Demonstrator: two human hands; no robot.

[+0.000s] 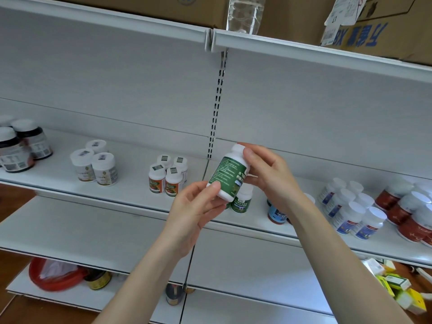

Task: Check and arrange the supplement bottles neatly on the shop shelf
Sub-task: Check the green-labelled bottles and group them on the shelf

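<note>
Green-label bottle (228,175) mid-check, tilted, left hand (195,210) + right hand (268,171) both gripping it; other bottle groups on shelf (131,199) look arranged, this one not yet placed.

- I read this as a shop: white metal display shelving (131,164) runs across my view, hung on a slotted upright (218,101).
- Stock stands on it grouped by kind: orange-label bottles (163,181), blue-label bottles (350,211), dark jars (18,148).
- Up top sit cardboard cartons (397,38); small product boxes (397,284) lie low on my right.
</note>
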